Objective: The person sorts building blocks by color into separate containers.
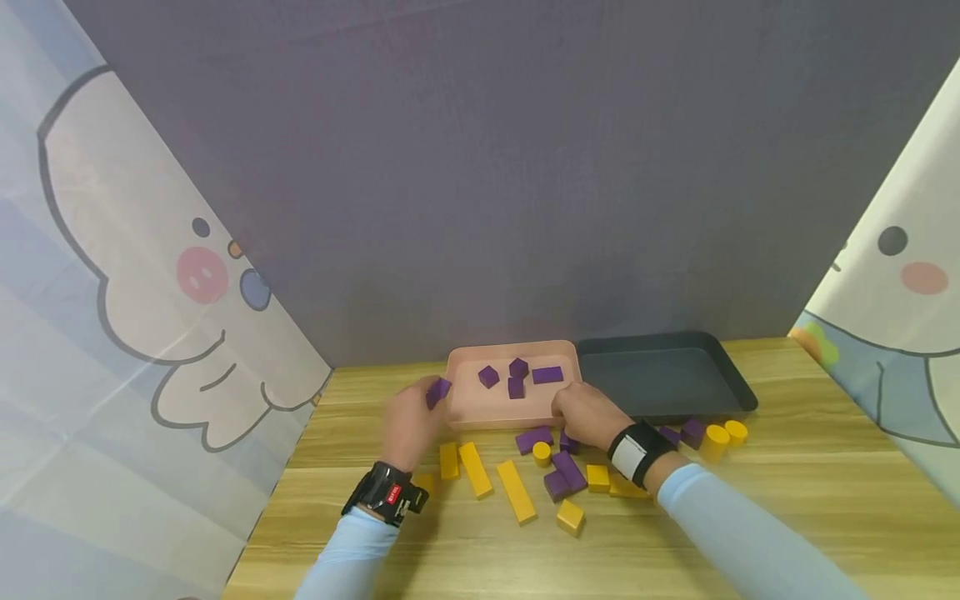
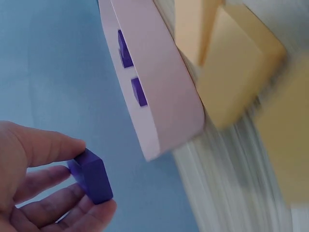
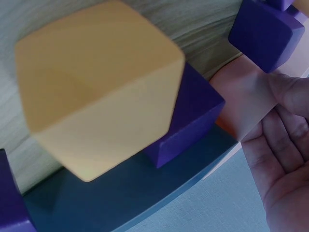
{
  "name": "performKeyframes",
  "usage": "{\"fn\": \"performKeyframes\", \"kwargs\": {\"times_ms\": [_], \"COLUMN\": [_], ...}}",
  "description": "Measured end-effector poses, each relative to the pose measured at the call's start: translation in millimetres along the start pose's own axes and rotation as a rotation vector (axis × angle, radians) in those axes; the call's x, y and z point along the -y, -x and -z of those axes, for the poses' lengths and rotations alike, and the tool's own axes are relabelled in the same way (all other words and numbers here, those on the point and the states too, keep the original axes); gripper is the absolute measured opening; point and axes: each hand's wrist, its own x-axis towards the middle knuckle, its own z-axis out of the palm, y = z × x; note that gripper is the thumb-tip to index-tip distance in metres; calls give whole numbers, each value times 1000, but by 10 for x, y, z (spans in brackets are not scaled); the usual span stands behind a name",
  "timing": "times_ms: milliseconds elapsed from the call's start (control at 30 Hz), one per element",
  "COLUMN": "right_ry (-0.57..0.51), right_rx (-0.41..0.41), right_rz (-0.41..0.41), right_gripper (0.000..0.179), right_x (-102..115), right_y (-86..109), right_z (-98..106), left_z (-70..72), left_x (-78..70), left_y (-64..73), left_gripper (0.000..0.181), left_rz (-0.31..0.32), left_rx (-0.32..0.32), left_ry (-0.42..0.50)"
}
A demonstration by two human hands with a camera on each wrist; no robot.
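Sleeves (image 1: 757, 525) sat closest, red wrist label (image 1: 393, 494) too tiny to read lol. Left hand (image 1: 411, 427) pinched a purple block (image 1: 437, 392), right hand (image 1: 595, 417) gripped the pink tray (image 1: 480, 412), woodgrain table (image 1: 825, 467) below, grey backdrop (image 1: 487, 167) beyond.

Matt purple blk (image 2: 98, 179), wood-grain tbl (image 1: 465, 554)

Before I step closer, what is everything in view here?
Backdrop: 1, grey, behind
Cartoon cloths: 2, mainly white and blue, both sides
Woodgrain table: 1, yellowish brown, below
Smaller tray: 1, pink, table's back
Larger tray: 1, dark grey, beside it
Blocks: at least 11, purple, four in smaller tray, one held, rest on table
Cylinders: 3, yellow, on table
Cuboids: at least 7, yellow, on table
Wristbands: 2, mostly black, wrists
Sleeves: 2, light blue, forearms
Left hand: 1, bare, pinching a purple block
Right hand: 1, bare, gripping smaller tray
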Motion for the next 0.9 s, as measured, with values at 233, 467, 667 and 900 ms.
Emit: {"fn": "performKeyframes", "kwargs": {"times_ms": [233,467,667,900], "right_ry": [-7,14,23,8], "right_rx": [-15,-15,-8,-3], "right_rz": [15,20,22,-11], "right_gripper": [36,38,36,30], "right_x": [-11,-9,8,10], "right_y": [14,6,-7,-15], "right_z": [-6,-8,-1,-4], "left_z": [-319,-577,-740,-825], "left_x": [-107,-148,-137,-190], "left_y": [-137,-245,-313,-385], "left_gripper": [40,38,37,37], "left_rz": [-9,-6,-23,-33], "left_rx": [46,110,183,226], "left_ry": [83,81,82,54]}}
